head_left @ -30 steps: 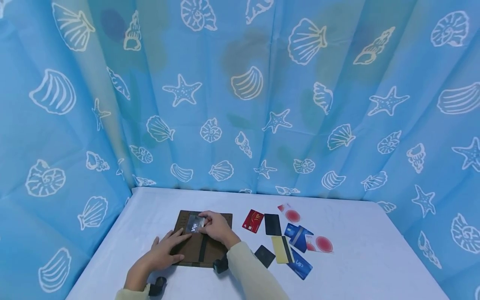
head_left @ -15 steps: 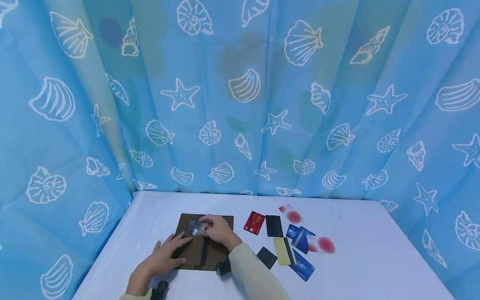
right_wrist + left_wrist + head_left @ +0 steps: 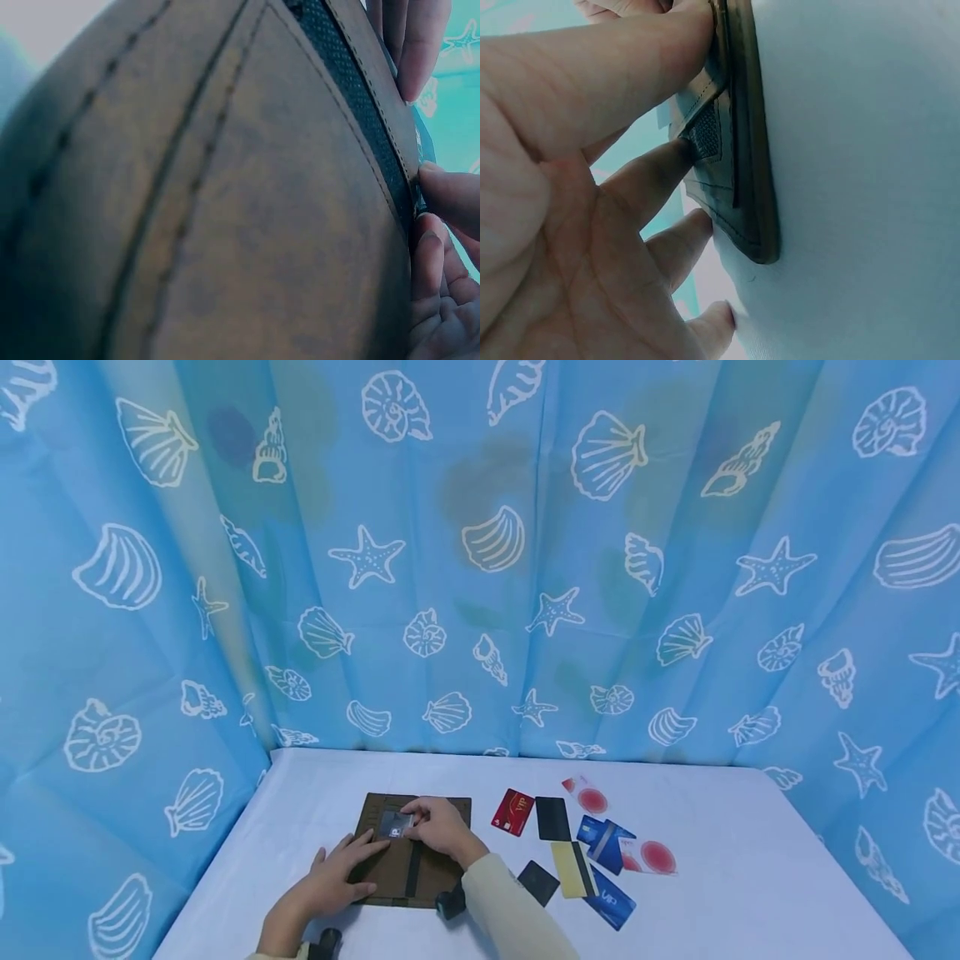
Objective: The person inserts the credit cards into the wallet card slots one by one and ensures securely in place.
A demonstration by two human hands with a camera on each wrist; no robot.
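Pressing down with straight fingers, our left hand (image 3: 330,883) lies flat on the left half of the brown wallet (image 3: 408,870), which sits opened out on the white table (image 3: 750,877). Our right hand (image 3: 442,828) pinches a dark card (image 3: 393,824) at the wallet's upper left, its lower part lying on a pocket there; we cannot tell how far it is in. The left wrist view shows our fingertips (image 3: 697,146) on the pocket edges, one on the mesh strip. Well to the right of the wallet lie loose cards: a red card (image 3: 512,811), a black card (image 3: 552,818), a yellow card (image 3: 573,869) and blue cards (image 3: 607,843).
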